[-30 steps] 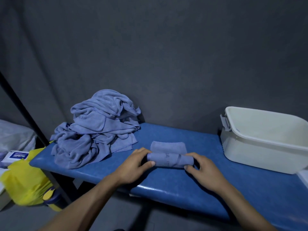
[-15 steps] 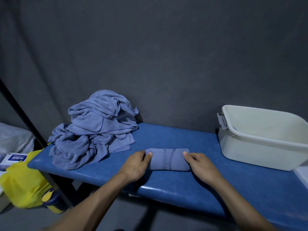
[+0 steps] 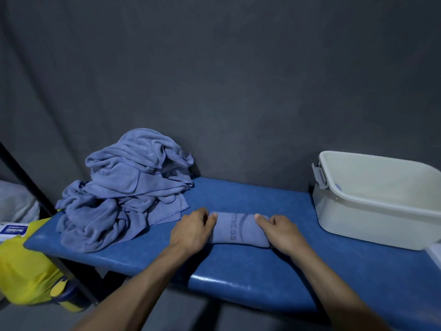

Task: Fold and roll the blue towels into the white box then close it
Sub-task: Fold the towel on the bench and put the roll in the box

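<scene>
A rolled blue towel (image 3: pixel 236 229) with printed lettering lies on the blue padded bench (image 3: pixel 238 280) in front of me. My left hand (image 3: pixel 192 229) grips its left end, thumb on top. My right hand (image 3: pixel 278 231) grips its right end the same way. A loose pile of blue towels (image 3: pixel 126 187) sits at the bench's left end. The white box (image 3: pixel 372 218) stands open at the right, with a grey latch on its left side; a bit of blue shows inside near that wall.
A dark grey fabric wall runs behind the bench. Left of the bench lie a yellow bag (image 3: pixel 26 271) and a white and blue carton (image 3: pixel 12 231). A black pole (image 3: pixel 28 185) slants down at the far left. A white edge (image 3: pixel 434 254) shows at the far right.
The towel has gone from half rolled, with a flat tail behind it, to a complete roll. Both hands shifted to grip its two ends.
</scene>
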The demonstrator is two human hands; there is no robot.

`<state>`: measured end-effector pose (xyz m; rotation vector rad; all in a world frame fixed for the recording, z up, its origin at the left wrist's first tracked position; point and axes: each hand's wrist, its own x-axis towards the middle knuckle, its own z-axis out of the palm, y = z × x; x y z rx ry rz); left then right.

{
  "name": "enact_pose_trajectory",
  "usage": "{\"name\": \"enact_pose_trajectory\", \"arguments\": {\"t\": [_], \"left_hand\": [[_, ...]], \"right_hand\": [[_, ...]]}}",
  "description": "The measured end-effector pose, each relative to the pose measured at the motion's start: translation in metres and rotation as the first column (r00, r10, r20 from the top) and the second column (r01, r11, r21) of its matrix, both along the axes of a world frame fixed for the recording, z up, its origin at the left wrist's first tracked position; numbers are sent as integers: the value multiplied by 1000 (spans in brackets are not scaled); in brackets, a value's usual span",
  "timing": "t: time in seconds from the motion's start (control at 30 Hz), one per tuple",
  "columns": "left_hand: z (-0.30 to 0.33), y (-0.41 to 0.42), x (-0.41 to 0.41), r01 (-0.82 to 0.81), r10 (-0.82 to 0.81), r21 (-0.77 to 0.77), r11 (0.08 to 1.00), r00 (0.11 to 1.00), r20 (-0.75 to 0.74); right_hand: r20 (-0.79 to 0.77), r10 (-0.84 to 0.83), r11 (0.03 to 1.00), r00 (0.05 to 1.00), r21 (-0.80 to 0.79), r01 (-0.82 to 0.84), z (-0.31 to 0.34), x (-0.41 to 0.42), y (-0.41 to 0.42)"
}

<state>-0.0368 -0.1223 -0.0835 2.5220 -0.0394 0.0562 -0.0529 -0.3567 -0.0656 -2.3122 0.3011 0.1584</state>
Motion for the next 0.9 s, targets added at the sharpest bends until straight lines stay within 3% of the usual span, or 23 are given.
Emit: {"name": "enact_pose_trajectory", "arguments": {"t": [0.1,0.2,0.33,0.5,0.7,0.9], "left_hand": [[2,-3,1,4,-7,50,999,998,67],[2,-3,3,9,-15,77,997,997,81],[4,3,11,-25,30,-79,997,998,57],[11,4,14,-20,22,-194,981,1000,4],[15,-4,18,-39,0,-275,961,990,-140],[22,-4,24,-47,-97,-365,930,926,-366]], "right_hand": [[-44,-44,980,998,190,52,3,3,-1],[-37,-63,958,997,278,71,6,1,0],[4,-69,917,998,395,62,5,-4,-2],[42,-80,907,996,417,55,-3,-8,-4],[14,-12,861,1000,508,4,3,-13,-5],[-52,161,863,986,491,-115,9,-15,-9]]}}
